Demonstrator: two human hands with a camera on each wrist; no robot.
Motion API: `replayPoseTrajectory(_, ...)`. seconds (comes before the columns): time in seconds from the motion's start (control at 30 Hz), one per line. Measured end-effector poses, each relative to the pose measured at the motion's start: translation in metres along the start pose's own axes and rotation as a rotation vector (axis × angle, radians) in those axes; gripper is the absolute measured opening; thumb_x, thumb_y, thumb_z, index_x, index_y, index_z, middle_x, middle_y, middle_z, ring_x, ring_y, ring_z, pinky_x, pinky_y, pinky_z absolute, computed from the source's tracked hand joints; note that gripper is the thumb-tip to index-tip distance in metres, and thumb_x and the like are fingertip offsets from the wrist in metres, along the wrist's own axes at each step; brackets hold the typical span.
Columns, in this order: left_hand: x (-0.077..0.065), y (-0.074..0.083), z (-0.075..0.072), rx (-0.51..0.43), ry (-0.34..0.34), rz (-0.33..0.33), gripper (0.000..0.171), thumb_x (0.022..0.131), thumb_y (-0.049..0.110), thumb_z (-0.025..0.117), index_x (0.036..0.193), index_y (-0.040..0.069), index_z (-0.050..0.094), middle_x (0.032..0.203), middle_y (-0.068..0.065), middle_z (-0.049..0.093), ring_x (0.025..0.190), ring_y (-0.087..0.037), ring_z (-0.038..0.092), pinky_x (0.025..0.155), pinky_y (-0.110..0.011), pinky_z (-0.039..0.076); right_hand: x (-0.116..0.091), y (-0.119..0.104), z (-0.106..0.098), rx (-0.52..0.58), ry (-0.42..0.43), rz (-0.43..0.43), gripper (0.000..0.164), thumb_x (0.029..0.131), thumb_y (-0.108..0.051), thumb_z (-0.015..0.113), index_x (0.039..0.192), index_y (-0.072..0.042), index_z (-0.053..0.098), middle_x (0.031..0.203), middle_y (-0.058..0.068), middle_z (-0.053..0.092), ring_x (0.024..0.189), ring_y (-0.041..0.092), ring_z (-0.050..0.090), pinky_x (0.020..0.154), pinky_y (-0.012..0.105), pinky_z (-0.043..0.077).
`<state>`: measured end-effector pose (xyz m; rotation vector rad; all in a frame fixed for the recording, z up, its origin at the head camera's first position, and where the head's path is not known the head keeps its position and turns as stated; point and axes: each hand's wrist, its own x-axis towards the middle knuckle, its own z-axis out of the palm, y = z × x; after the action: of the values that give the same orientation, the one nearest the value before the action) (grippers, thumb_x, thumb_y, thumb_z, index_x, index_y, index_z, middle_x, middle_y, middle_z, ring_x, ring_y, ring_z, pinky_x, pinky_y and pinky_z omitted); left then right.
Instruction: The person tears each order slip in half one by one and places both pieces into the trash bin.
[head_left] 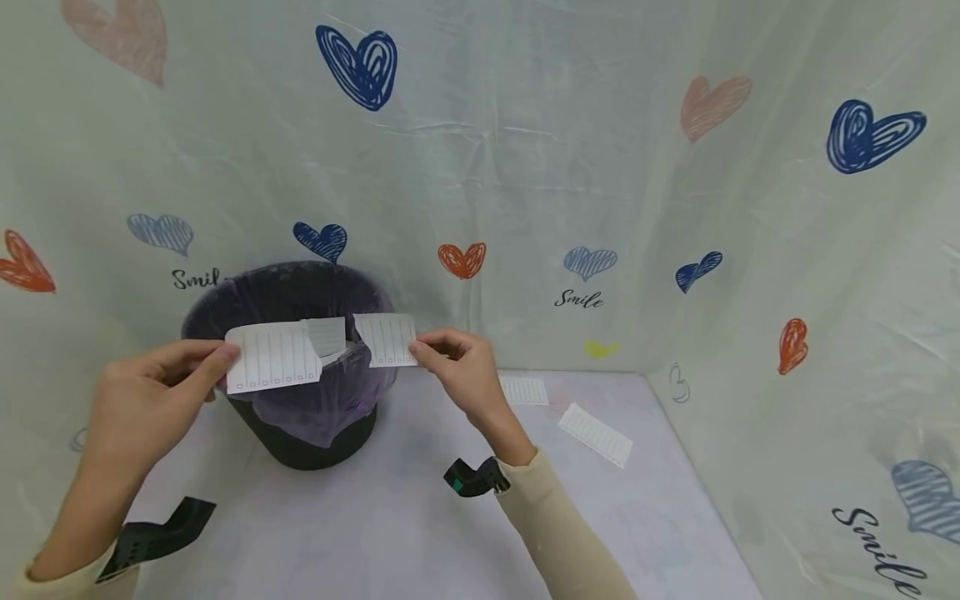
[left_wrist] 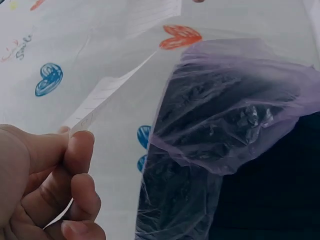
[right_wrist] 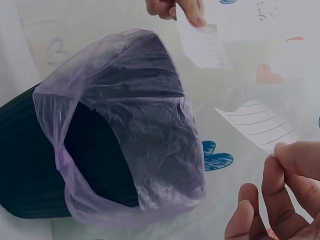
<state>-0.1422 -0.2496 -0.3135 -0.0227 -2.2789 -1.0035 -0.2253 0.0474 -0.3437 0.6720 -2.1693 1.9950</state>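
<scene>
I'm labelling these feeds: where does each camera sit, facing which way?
Head: on the head, facing forward and down at a round black bin with translucent purple plastic liner; left grip, right grip and beige sleeves show.
Left wrist: worn there, facing the left grip pinching lined white paper; apparently a fingertip above.
Right wrist: worn there, facing the right grip pinching another lined piece; left grip at top.
Both wrist views share bin and liner.

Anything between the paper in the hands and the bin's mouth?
Nothing visible. The left hand and right hand hold lined paper above the bin, with no object between it and the open mouth. The purple liner is folded outward over the edge, not stretched across the opening.
</scene>
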Motion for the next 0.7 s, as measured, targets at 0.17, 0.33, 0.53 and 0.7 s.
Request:
replayPoseTrajectory(0.17, 0.002, -0.003, -0.001, 0.0, 0.014, -0.04, 0.025, 0.089, 0.016, 0.07, 0.104, -0.003, 0.072, 0.065, 0.043, 0.049, 0.057, 0.016, 0.049, 0.044, -0.017, 0.032, 0.007, -0.002, 0.006, -0.006, 0.006, -0.008, 0.019, 0.089, -0.019, 0.071, 0.099, -0.004, 0.074, 0.097, 0.012, 0.071, 0.083, 0.012, 0.063, 0.07, 0.027, 0.051)
replayPoseTrajectory(0.33, 0.005, -0.003, -0.003, 0.039, 0.006, -0.07, 0.029, 0.09, 0.021, 0.07, 0.107, -0.003, 0.071, 0.07, 0.043, 0.053, 0.062, 0.024, 0.048, 0.047, -0.012, 0.037, 0.013, -0.002, 0.012, -0.028, 0.009, -0.009, 0.018, 0.089, -0.021, 0.071, 0.099, -0.007, 0.075, 0.098, 0.009, 0.072, 0.087, 0.013, 0.063, 0.072, 0.026, 0.05)
replayPoseTrajectory(0.53, 0.009, -0.002, -0.004, 0.078, 0.008, -0.019, 0.028, 0.089, 0.021, 0.07, 0.103, -0.003, 0.072, 0.083, -0.021, 0.072, 0.06, 0.024, 0.045, 0.046, -0.012, 0.037, 0.019, -0.003, 0.017, -0.059, -0.018, -0.027, 0.019, 0.089, -0.024, 0.07, 0.099, -0.009, 0.074, 0.098, 0.006, 0.071, 0.086, 0.012, 0.064, 0.073, 0.027, 0.052)
replayPoseTrajectory(0.7, 0.017, 0.001, -0.004, 0.099, -0.002, 0.031, 0.028, 0.089, 0.019, 0.07, 0.103, -0.005, 0.071, 0.086, -0.029, 0.069, 0.059, 0.022, 0.041, 0.043, -0.013, 0.035, 0.028, -0.006, 0.019, -0.088, -0.024, -0.038, 0.017, 0.09, -0.026, 0.07, 0.098, -0.012, 0.075, 0.096, 0.002, 0.072, 0.084, 0.01, 0.064, 0.07, 0.027, 0.051)
